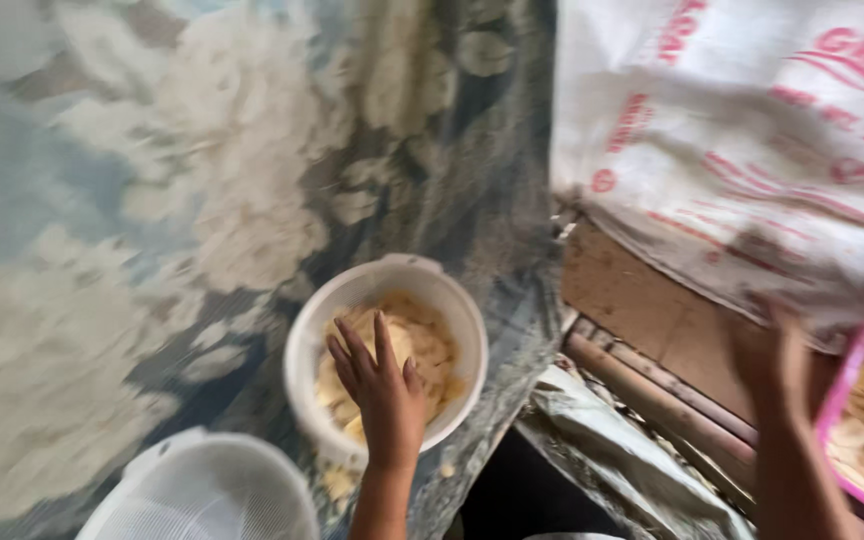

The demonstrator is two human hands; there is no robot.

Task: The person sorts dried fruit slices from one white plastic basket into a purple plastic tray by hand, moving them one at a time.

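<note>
Down inside the white bucket (304, 350), the left hand (380, 385) rests on a heap of pale yellow slices (430, 345), which look like thin chips. Its fingers (352, 350) are spread apart and laid flat, pointing toward the bucket's far rim; the slices lie under the palm and fingertips and show around them on the far and right sides. Whether any slice is pinched cannot be told. Right of the bucket, the right hand (774, 360) is raised and blurred, so the set of its fingers cannot be told; it hangs just beside a pink tray (845, 385) holding more pale slices. Beyond that hand lies a white woven sack (742, 120) with red print. Left of the bucket and farther back, whitish slices (242, 180) are scattered over a blue-grey sheet (12, 190). Near the bucket's lower left stands a white mesh basket (202, 495).
</note>
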